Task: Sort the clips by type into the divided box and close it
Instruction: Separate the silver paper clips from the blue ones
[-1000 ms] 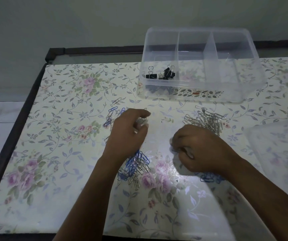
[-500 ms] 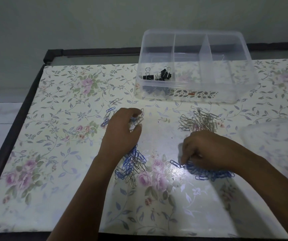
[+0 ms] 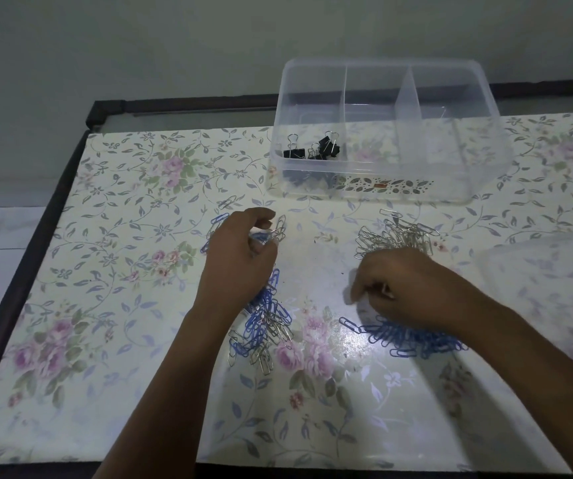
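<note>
A clear divided box (image 3: 482, 157) stands at the back of the table, with black binder clips (image 3: 312, 151) in its left compartment. My left hand (image 3: 240, 261) grips a few paper clips (image 3: 275, 231), silver and blue, at the top of a mixed pile (image 3: 266, 328). My right hand (image 3: 409, 285) hovers with loosely curled fingers, and I see nothing in them. It is between a pile of silver clips (image 3: 397, 235) behind it and a pile of blue clips (image 3: 413, 337) in front of it.
The translucent lid (image 3: 551, 271) lies on the table at the right. A few loose blue clips (image 3: 216, 221) lie left of my left hand. The floral tablecloth (image 3: 112, 257) ends at a dark table edge (image 3: 47, 236) on the left.
My right hand carried clips toward me to the blue pile and has now lifted off it. My left hand stays at the mixed pile's top, fingers working on clips.
</note>
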`<state>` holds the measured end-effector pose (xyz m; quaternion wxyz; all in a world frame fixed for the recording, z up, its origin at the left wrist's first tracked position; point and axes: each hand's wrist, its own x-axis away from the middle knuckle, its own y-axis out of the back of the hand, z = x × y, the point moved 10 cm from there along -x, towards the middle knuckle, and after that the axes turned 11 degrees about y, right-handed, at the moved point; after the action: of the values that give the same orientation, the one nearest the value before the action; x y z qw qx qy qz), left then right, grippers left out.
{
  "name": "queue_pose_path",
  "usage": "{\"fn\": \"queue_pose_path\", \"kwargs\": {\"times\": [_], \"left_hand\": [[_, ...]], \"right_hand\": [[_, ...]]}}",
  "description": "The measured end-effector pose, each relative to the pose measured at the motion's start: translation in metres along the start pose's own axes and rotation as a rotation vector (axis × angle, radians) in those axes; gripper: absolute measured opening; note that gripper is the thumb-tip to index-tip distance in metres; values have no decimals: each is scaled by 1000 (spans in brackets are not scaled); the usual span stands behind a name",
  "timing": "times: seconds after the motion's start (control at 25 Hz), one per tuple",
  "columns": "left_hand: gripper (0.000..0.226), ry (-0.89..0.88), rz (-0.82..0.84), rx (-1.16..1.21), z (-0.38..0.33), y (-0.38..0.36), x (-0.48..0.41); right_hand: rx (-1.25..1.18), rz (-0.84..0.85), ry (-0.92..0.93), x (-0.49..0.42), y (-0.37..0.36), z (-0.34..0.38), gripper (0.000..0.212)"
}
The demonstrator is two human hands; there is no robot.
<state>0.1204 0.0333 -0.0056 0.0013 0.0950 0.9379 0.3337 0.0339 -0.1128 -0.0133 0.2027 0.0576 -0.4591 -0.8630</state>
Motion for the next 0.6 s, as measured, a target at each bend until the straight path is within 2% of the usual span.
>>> {"fn": "queue_pose_path", "kwargs": {"times": [0.08,0.16,0.28,0.36,0.44,0.6], "left_hand": [[30,58,-39,24,6,7,-3],[31,110,-62,16,12,13,-6],[35,187,-164,5,24,27,-6],[36,315,-207,-14,42,34,-5],[36,418,-171,-74,57,32,-3],[27,342,-38,-123,46,12,-5]], "right_hand": [[23,-53,110,-14,-6,23,37],[43,-12,194,-27,-25,42,44],[216,-51,248,-39,-40,55,49],[307,-118,190,-39,-38,52,48],[324,-170,122,-39,-34,44,52],[301,-254,17,-41,-24,29,57]]}}
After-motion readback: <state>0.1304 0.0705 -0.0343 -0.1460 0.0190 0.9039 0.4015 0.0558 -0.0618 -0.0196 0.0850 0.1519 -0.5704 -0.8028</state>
